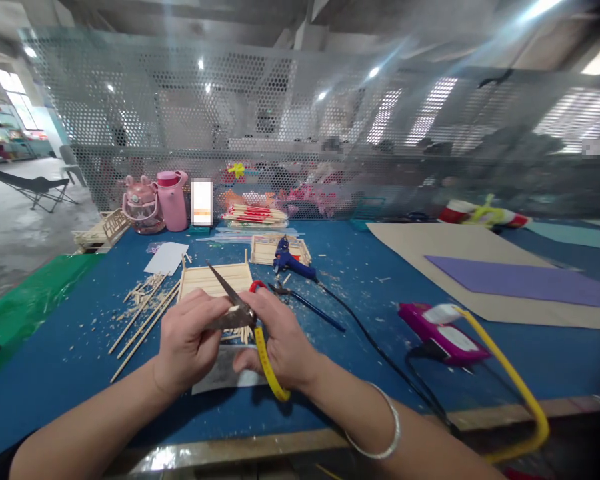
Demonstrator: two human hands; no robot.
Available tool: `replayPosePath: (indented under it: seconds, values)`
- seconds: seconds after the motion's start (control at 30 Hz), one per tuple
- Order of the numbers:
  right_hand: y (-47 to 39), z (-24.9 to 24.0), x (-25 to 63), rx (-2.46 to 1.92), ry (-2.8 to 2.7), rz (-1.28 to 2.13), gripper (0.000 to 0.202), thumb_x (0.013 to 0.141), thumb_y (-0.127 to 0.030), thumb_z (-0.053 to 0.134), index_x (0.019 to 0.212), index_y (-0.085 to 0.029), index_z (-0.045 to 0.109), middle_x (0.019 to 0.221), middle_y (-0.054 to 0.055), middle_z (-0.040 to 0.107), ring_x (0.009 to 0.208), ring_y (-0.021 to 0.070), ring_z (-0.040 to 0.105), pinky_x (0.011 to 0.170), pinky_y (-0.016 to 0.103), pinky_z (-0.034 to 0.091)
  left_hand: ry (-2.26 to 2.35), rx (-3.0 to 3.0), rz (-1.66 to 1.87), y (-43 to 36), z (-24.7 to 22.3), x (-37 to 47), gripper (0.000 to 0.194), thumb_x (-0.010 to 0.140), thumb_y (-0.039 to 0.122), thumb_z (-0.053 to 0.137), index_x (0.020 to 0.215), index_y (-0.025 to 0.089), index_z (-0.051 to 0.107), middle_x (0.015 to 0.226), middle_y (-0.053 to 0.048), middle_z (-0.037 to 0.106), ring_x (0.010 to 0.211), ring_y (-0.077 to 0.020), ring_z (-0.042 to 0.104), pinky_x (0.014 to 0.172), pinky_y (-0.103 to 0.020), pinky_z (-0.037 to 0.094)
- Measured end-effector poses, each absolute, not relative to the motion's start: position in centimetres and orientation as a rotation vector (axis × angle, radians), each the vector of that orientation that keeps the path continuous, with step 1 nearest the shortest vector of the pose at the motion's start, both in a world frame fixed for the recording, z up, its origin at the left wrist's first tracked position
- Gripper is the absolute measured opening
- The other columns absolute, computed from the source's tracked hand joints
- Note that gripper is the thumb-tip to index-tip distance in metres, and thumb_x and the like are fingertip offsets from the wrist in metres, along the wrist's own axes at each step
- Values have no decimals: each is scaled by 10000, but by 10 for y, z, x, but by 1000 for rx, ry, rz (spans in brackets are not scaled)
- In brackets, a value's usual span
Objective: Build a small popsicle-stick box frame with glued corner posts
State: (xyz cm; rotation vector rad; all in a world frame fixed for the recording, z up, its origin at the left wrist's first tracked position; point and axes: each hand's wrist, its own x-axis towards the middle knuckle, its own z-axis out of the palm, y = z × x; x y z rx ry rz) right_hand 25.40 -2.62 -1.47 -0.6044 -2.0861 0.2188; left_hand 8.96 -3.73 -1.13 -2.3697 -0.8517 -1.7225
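Note:
My right hand grips a pair of open scissors, with one red handle loop and one wrapped in yellow tape with markings. The blades point up and to the left, towards my left hand. That hand is closed, its fingertips against the lower blade; a small pale piece shows there, too small to name. Just behind my hands lies a wooden stick panel with short upright posts. Short cut sticks and a grey sheet lie beneath the hands, partly hidden by them.
Long thin sticks and scraps lie left. Behind are a blue glue gun, pliers, a small wooden frame and pink bottles. A magenta device with a yellow cable and purple sheet lie right.

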Motion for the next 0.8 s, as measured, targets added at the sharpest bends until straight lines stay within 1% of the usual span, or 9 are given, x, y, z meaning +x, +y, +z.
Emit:
replayPosePath:
  seconds: [0.2,0.3,0.47,0.57,0.67,0.73,0.8]
  values:
    - [-22,-19,257,-618,-2098,156,631,757,-674,420,1094,-149,513,786,57,533,706,173,494,646,301,436,-904,-2365,-1746,-38,-9,91,179,764,27,482,776,166,594,603,2,572,545,-101,475,505,-209,386]
    - [-20,-20,257,-622,-2103,133,591,786,-641,414,1091,-145,515,789,65,550,710,174,507,646,296,444,-970,-2376,-1722,-39,-8,91,171,788,59,483,744,168,607,597,-1,584,529,-100,481,507,-206,397]
    - [-19,-21,259,-692,-2111,85,570,800,-632,398,1067,-148,535,783,79,584,702,178,535,644,291,454,-1056,-2364,-1703,-40,-7,91,181,806,94,483,786,166,648,623,-14,629,532,-105,527,504,-200,418]
    - [-18,-21,260,-712,-2113,91,549,811,-617,397,1047,-145,548,763,75,605,680,169,549,621,274,450,-1054,-2372,-1685,-39,-7,91,180,819,108,484,772,174,644,680,-23,669,596,-111,586,548,-196,447]
    - [-18,-20,261,-709,-2117,147,532,820,-603,398,1028,-141,560,766,70,623,675,156,565,609,253,446,-1086,-2426,-1671,-39,-8,92,151,833,121,481,818,181,619,687,-11,678,604,-104,611,567,-186,465]
    - [-18,-18,260,-698,-2099,245,510,823,-595,405,1011,-149,564,778,57,624,672,139,567,604,232,445,-1184,-2461,-1748,-38,-10,93,108,844,143,480,879,180,576,681,-1,675,580,-93,616,547,-175,469]
    - [-19,-15,260,-688,-2047,329,479,828,-583,414,990,-156,561,755,31,607,639,116,549,585,211,436,-1272,-2476,-1826,-38,-12,94,65,852,176,481,888,178,535,668,5,670,560,-90,618,523,-171,467]
